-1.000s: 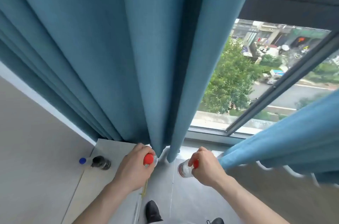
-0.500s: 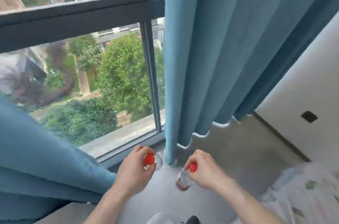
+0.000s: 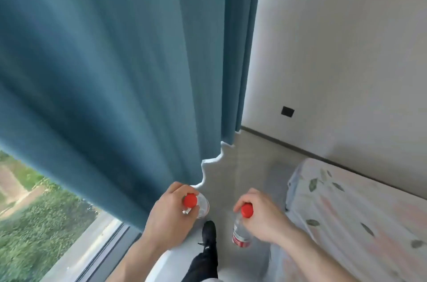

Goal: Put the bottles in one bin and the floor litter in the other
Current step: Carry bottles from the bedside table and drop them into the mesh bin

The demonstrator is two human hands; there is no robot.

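Observation:
My left hand [image 3: 169, 217] grips a clear plastic bottle [image 3: 201, 206] with a red cap by its neck, held upright above the floor near the curtain's hem. My right hand [image 3: 263, 217] grips a second clear bottle [image 3: 240, 234] with a red cap and a red label, also by the neck, hanging a little lower. The two bottles are apart, with my black shoe [image 3: 209, 233] on the grey floor between them. No bin and no floor litter are in view.
A blue curtain [image 3: 120, 78] hangs at the left and centre, with a window [image 3: 46, 217] below it at the lower left. A bed with a leaf-patterned sheet [image 3: 351, 219] fills the lower right. A white wall [image 3: 346, 46] with a dark socket [image 3: 287, 111] stands behind.
The view has swung to the right, from the window and curtain to the wall and bed. Both hands keep their hold on the bottles.

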